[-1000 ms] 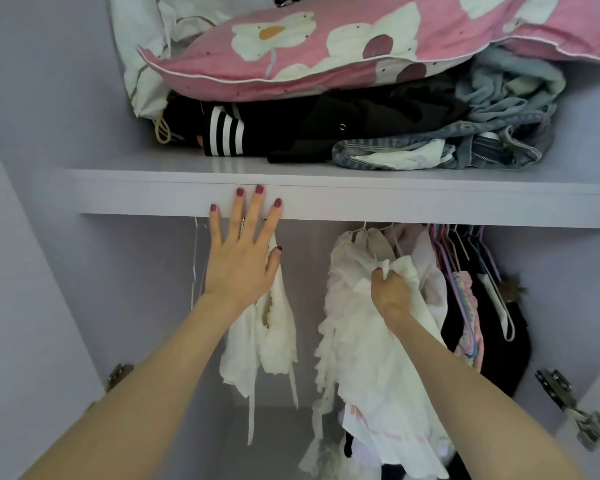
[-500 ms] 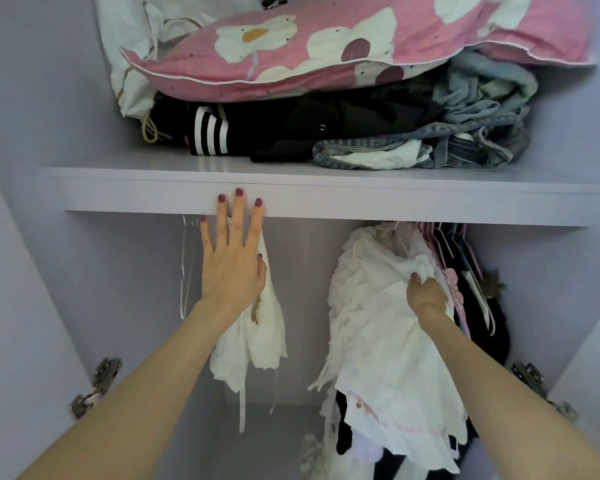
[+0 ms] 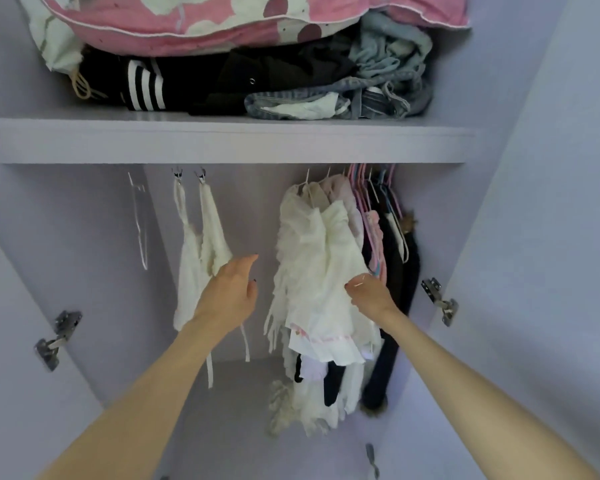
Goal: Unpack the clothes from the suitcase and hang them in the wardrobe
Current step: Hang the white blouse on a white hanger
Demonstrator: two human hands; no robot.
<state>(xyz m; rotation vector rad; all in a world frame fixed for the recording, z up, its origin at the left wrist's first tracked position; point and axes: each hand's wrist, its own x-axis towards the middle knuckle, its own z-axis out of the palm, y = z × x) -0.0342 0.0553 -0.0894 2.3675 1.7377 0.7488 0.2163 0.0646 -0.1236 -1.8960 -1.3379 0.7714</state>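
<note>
Left hinge (image 3: 57, 338): sits on the wardrobe's left wall, low, beside your left forearm.
Empty hanger (image 3: 138, 220): clear, hangs alone at the far left under the shelf (image 3: 222, 142).
White top (image 3: 201, 251): hangs from two clips, straps trailing down; it is just left of your left hand.
Left hand (image 3: 231, 292): yours is spread wide, palm turned right, holding nothing, in front of the top's lower edge and in the gap between the two white garments.
Dress (image 3: 319, 271): white and ruffled, hangs mid-rail against the packed clothes.
Right hand (image 3: 369, 294): your fingers are closed, pinching the dress's right edge.
Dark clothes (image 3: 395, 289): crowded on pink and blue hangers at the rail's right end.
Right hinge (image 3: 439, 299): on the right wall, near those clothes.
Above: pink floral pillow (image 3: 222, 19) lies on folded clothes on the shelf.
</note>
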